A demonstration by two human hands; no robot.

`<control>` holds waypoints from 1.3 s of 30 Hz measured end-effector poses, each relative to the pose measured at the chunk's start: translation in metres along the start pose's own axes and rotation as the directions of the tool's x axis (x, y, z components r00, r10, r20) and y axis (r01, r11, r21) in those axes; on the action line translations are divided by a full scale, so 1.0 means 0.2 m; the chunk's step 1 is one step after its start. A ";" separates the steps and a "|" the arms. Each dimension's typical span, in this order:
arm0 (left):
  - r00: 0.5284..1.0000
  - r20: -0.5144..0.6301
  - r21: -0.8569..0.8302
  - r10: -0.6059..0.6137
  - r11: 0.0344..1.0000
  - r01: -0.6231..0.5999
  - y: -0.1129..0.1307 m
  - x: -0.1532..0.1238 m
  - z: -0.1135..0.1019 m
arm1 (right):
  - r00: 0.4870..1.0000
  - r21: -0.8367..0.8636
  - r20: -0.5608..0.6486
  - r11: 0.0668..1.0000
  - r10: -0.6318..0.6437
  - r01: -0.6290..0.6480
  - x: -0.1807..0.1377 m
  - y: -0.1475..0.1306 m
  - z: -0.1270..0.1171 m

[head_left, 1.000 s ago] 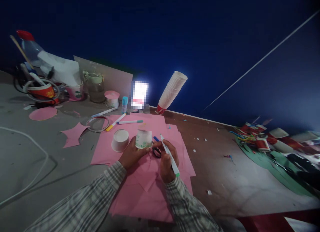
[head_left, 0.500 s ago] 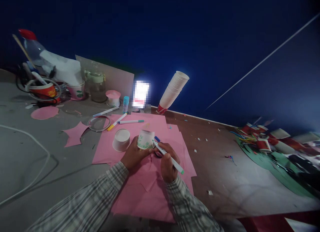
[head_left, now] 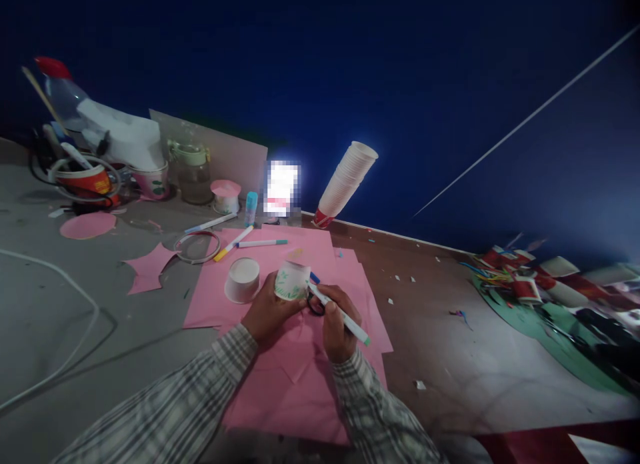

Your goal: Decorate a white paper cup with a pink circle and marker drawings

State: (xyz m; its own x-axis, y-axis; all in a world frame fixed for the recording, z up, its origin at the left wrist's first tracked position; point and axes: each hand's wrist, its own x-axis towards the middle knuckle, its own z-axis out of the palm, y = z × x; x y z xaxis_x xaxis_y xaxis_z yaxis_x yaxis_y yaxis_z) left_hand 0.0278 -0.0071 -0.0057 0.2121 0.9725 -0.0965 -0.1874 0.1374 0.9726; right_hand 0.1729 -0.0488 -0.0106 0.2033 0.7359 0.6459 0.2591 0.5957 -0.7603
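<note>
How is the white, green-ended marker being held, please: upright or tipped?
Tipped: the white marker slants across the right hand, its far end beside the green-printed white paper cup.

A blurred, bright white upright rectangle [head_left: 283, 187] glows before a plain dark blue wall [head_left: 400, 71]. Right of the rectangle, a thin, straight, pale line [head_left: 525, 123] slants up across the wall, and a narrow whitish strip [head_left: 400, 237] edges its foot. Below-left spreads a matte grey tabletop [head_left: 140, 324]; below-right, a flat brownish surface [head_left: 425, 324].

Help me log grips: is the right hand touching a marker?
Touching: the head view shows the right hand closed around the marker.
</note>
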 end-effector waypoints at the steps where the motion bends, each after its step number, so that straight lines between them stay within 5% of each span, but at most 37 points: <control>1: 1.000 0.002 -0.002 0.000 1.000 0.000 0.00 0.00 0.00 | 1.000 -0.002 0.000 1.000 0.018 -0.018 0.00 0.00 0.00; 39: 0.996 0.089 -0.029 -0.028 0.999 0.030 -0.01 0.02 -0.03 | 0.998 -0.083 -0.030 0.995 0.051 -0.053 0.04 -0.03 0.00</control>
State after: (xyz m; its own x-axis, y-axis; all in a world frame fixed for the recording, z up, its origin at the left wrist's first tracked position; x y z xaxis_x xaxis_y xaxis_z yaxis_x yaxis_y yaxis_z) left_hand 0.0228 -0.0030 -0.0089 0.3014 0.9478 -0.1041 -0.2082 0.1720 0.9629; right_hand 0.1737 -0.0462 -0.0001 0.2443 0.7555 0.6079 0.3251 0.5268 -0.7854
